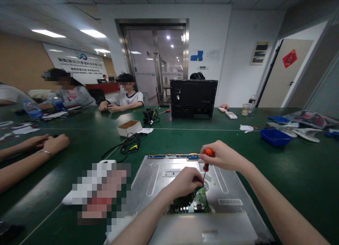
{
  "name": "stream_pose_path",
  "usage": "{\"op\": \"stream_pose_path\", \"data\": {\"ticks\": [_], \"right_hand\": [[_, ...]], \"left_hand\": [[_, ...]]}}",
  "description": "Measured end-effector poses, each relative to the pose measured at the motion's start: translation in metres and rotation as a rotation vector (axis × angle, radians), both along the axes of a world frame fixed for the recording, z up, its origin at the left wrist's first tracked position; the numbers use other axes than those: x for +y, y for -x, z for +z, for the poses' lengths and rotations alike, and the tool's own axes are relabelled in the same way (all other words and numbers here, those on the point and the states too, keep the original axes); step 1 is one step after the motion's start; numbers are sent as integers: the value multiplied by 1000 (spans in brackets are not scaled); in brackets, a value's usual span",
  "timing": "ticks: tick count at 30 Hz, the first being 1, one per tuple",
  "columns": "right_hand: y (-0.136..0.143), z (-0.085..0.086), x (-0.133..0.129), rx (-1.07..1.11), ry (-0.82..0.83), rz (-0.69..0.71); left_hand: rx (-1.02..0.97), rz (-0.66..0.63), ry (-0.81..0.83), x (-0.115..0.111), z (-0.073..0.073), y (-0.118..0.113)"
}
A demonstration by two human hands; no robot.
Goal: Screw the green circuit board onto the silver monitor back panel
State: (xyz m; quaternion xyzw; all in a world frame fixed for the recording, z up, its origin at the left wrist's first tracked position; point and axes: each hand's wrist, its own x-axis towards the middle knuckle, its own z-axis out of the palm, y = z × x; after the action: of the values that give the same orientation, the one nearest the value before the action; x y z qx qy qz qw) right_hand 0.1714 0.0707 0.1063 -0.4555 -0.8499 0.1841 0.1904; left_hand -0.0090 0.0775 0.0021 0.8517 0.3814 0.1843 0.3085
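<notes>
In front of me a silver metal display panel (230, 211) lies flat on the green table, with a blue circuit strip (172, 156) along its far edge. A green circuit board (202, 199) sits on the panel's middle. My right hand (221, 156) grips the orange handle of a screwdriver (208, 156), which stands nearly upright, its tip pointing down at the board's far edge. Close to that tip, my left hand (186, 181) has its fingers pinched together over the board. Whatever the left fingertips hold, if anything, is hidden.
A black monitor casing (194, 98) stands upright farther back. An open cardboard box (129, 127) and black cables (129, 144) lie beyond the panel. At the right is a blue tray (275, 136). Another person's hands (54, 144) rest at the left; more people sit behind.
</notes>
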Motion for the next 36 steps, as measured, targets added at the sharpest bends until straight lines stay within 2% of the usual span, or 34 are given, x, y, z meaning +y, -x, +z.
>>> {"op": "stream_pose_path", "data": {"ticks": [9, 17, 24, 33, 36], "right_hand": [[0, 0, 0, -28, -17, 2], [3, -3, -2, -245, -248, -150], [-5, 7, -14, -222, -169, -11], [3, 8, -14, -355, -218, -107], [3, 10, -18, -334, -195, -85]], "left_hand": [[-11, -6, 5, -1, 1, 0], [-8, -6, 10, -1, 2, -1], [-20, -10, 17, -1, 2, -1], [-14, 6, 6, 1, -2, 0], [-12, 5, 3, 2, -4, 0]]}}
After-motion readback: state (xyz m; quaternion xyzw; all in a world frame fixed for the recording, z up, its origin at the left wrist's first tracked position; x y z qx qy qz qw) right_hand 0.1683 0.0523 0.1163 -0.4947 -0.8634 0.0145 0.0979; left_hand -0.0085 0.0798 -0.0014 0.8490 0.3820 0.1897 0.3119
